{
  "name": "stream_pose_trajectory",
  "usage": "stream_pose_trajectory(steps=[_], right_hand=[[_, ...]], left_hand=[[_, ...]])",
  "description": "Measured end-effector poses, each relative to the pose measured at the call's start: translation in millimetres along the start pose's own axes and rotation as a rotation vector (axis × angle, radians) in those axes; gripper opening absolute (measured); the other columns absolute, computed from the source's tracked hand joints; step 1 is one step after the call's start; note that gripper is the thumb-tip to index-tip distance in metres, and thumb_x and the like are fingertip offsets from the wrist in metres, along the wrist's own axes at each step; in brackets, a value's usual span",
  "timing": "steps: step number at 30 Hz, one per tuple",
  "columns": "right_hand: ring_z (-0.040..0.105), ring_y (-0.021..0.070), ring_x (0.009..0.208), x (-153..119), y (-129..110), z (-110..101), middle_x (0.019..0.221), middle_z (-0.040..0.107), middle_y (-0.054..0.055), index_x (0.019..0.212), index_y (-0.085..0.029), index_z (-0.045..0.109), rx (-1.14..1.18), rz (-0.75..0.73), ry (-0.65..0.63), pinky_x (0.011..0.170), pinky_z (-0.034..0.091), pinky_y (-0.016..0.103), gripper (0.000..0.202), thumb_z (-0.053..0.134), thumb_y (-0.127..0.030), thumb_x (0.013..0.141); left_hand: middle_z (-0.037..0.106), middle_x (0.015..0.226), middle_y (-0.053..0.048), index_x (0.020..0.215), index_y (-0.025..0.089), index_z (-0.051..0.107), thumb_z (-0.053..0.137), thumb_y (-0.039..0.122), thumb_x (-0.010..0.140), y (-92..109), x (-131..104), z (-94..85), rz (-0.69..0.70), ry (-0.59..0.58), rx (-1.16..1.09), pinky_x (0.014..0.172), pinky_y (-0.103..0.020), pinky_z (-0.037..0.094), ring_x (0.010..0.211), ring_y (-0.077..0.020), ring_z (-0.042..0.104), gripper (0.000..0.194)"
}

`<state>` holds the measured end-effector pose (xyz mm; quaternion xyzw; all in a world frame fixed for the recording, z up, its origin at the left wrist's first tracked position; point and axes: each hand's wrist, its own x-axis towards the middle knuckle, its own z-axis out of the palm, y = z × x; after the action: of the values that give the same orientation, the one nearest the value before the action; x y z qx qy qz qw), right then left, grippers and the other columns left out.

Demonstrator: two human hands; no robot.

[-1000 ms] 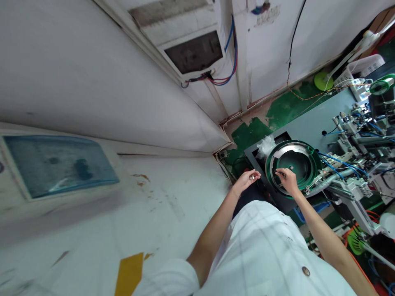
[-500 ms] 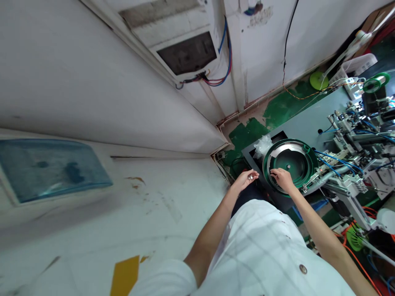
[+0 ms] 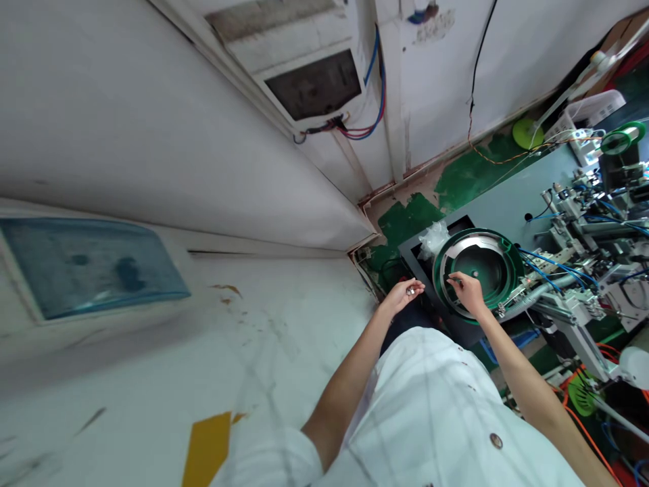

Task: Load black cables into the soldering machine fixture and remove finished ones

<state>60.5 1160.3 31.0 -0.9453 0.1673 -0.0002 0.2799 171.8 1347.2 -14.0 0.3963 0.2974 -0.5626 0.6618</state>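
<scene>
Two bare hands (image 3: 403,295); one round green bowl (image 3: 481,260); one crumpled translucent plastic bag (image 3: 433,238); one white perforated plastic basket (image 3: 598,106).

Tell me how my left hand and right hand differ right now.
Your left hand is beside the green bowl; your right hand is over it. The left visibly holds small shiny pieces; any piece in the right is too small to make out. The left shows its inner side, the right its back. Both are bare.
</scene>
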Motion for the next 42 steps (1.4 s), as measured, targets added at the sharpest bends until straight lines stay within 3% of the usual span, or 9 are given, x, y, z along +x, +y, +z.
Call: stream_pose_trajectory(steps=[10,18,24,28,35,38,42], right_hand=[[0.063,0.0174,0.068,3,-9,15,0.082,0.071,0.004,0.087,-0.021,0.065,-0.045,0.099,0.037,0.060,0.040,0.025,0.019,0.048,-0.030,0.089],[0.062,0.0165,0.066,1,-11,29,0.076,0.068,0.006,0.077,-0.019,0.062,-0.039,0.074,0.059,0.060,0.039,0.023,0.018,0.047,-0.022,0.087],[0.063,0.0167,0.069,-2,-15,13,0.078,0.069,0.007,0.081,-0.018,0.063,0.041,0.052,0.155,0.064,0.043,0.024,0.024,0.044,-0.027,0.091],[0.060,0.0146,0.060,-4,-22,-6,0.074,0.069,0.005,0.081,-0.017,0.064,0.094,0.076,0.242,0.060,0.044,0.024,0.027,0.045,-0.034,0.092],[0.051,0.0111,0.047,-18,-36,-38,0.067,0.067,0.003,0.080,-0.018,0.066,0.151,0.168,0.383,0.054,0.043,0.024,0.029,0.050,-0.041,0.090],[0.053,0.0114,0.049,-22,-38,-39,0.071,0.069,0.003,0.083,-0.019,0.067,0.194,0.160,0.413,0.056,0.045,0.024,0.026,0.053,-0.040,0.088],[0.057,0.0134,0.053,-15,-31,-24,0.077,0.070,0.005,0.088,-0.019,0.067,0.231,0.144,0.413,0.058,0.049,0.027,0.025,0.052,-0.038,0.088]], left_hand=[[0.068,0.066,-0.008,0.070,0.007,0.063,0.044,0.013,0.092,-1,-2,8.0,-0.020,0.006,0.030,0.060,-0.018,0.050,0.058,-0.0105,0.063,0.029],[0.068,0.067,-0.008,0.071,0.007,0.063,0.045,0.013,0.092,-1,-4,7.1,-0.010,0.013,0.036,0.064,-0.019,0.051,0.059,-0.0099,0.063,0.028],[0.069,0.069,-0.009,0.071,0.007,0.064,0.045,0.012,0.091,1,-3,8.0,0.004,-0.009,0.045,0.067,-0.019,0.052,0.061,-0.0101,0.064,0.028],[0.070,0.071,-0.009,0.072,0.007,0.065,0.047,0.014,0.091,0,-5,12.5,0.007,-0.042,0.064,0.065,-0.019,0.052,0.062,-0.0109,0.065,0.027],[0.071,0.081,-0.014,0.079,0.004,0.068,0.045,0.014,0.091,-5,-14,36.1,-0.006,-0.119,0.112,0.078,-0.026,0.053,0.073,-0.0157,0.068,0.028],[0.071,0.086,-0.015,0.081,0.004,0.069,0.046,0.014,0.091,-9,-15,51.2,-0.012,-0.152,0.134,0.082,-0.027,0.052,0.078,-0.0176,0.069,0.027],[0.072,0.086,-0.015,0.081,0.004,0.069,0.046,0.015,0.091,-16,-16,60.1,-0.030,-0.164,0.163,0.084,-0.028,0.052,0.079,-0.0179,0.069,0.027]])
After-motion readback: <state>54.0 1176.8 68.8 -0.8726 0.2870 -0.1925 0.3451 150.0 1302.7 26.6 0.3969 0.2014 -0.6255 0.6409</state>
